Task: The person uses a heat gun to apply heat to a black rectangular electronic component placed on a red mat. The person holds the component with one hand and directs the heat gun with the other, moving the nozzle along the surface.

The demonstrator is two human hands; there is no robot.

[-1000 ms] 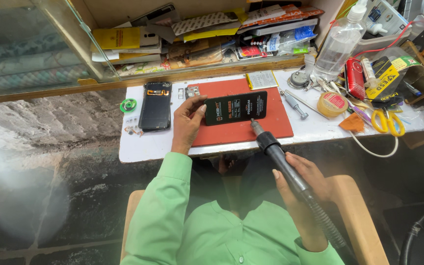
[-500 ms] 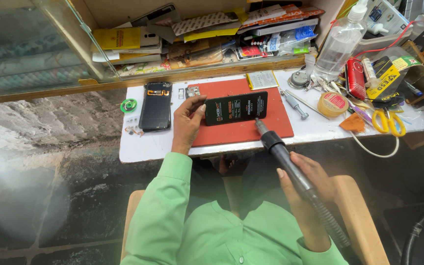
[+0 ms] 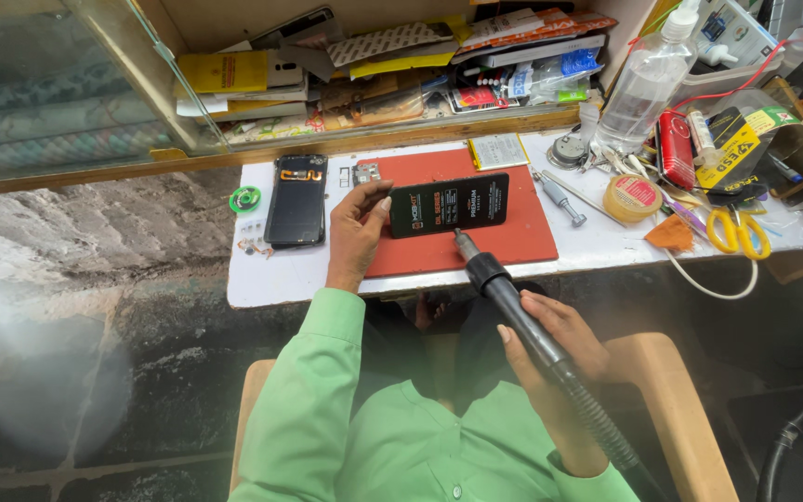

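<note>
On the white table (image 3: 281,279), a red mat (image 3: 532,232) carries a black phone screen (image 3: 448,204) near its middle. The left hand (image 3: 357,232) pinches the screen's left end; the right hand (image 3: 550,330) grips a black hot-air tool (image 3: 504,288) at the mat's front edge.

The hot-air tool's hose (image 3: 597,418) runs off the bottom edge of the picture, its end unseen. The left hand (image 3: 357,232) covers the left end of the black phone screen (image 3: 448,204). Small parts (image 3: 253,244) beside the opened phone (image 3: 296,200) are too tiny to tell — screws, maybe. The bench (image 3: 271,279) is cut off at right.
</note>
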